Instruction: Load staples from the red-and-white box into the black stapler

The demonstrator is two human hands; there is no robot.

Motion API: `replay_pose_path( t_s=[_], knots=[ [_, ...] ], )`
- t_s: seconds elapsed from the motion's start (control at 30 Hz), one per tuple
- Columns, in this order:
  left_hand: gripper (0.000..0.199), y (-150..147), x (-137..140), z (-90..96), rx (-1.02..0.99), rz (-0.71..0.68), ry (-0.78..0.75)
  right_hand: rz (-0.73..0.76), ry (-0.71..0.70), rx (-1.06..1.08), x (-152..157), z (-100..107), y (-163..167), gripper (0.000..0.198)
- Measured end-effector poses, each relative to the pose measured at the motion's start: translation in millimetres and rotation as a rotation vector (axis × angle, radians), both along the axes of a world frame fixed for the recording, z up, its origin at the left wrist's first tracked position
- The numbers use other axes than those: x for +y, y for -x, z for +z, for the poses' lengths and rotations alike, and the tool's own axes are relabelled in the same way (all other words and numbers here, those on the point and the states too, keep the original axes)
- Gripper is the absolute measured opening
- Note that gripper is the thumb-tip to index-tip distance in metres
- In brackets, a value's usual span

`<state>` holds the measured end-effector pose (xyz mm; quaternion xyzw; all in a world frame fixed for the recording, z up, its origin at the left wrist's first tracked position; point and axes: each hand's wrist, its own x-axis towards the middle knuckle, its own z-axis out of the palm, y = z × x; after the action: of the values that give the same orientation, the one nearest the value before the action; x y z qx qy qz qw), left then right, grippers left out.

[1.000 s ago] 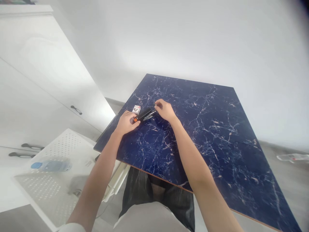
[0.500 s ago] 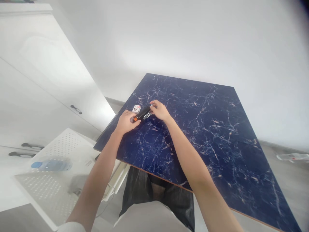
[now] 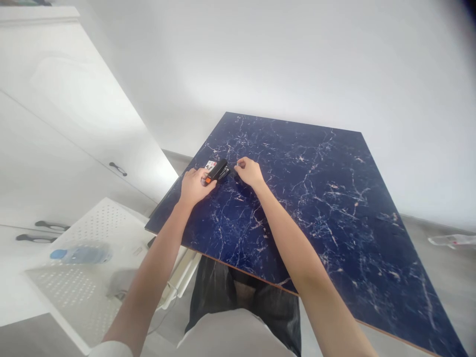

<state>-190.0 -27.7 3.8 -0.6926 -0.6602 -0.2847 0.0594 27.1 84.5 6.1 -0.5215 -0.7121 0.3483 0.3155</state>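
My left hand (image 3: 194, 186) is closed around the rear end of a black stapler (image 3: 218, 170) with an orange piece (image 3: 208, 180) at its back. The stapler's front points away to the right, and a strip of metal shows along its near side. A small white box (image 3: 210, 164) with red and black print lies just behind it, partly covered by the stapler and my fingers. My right hand (image 3: 249, 171) is a little right of the stapler's front, apart from it. Its thumb and forefinger are pinched together on something small and pale that I cannot make out.
The dark blue marbled table (image 3: 308, 208) spreads to the right. On the left, a white perforated surface (image 3: 107, 213) holds a clear bottle with a blue cap (image 3: 85, 254). A white cabinet (image 3: 67, 124) stands beyond it, and a clear plastic item (image 3: 451, 241) lies at far right.
My right hand has drawn away from the stapler's front, slightly to the right. The stapler has tilted upward in my left hand and now covers more of the white box.
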Motion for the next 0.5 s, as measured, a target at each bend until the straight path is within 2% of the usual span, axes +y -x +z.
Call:
replay_pose_path(
  t_s=[0.13,0.23,0.33,0.5],
  knots=[
    [0.026,7,2,-3.8,-0.079,-0.022,-0.033,0.055,-0.023,-0.146,-5,5,3,0.014],
    [0.027,24,6,-10.1,-0.167,0.041,-0.087,0.081,-0.029,-0.203,-6,9,3,0.016],
    [0.032,42,8,-17.9,-0.152,0.077,-0.023,0.101,-0.021,-0.233,-5,13,-1,0.02],
    [0.037,50,4,-26.8,-0.084,0.011,0.042,0.207,0.015,-0.238,-7,16,-2,0.022]
  ],
)
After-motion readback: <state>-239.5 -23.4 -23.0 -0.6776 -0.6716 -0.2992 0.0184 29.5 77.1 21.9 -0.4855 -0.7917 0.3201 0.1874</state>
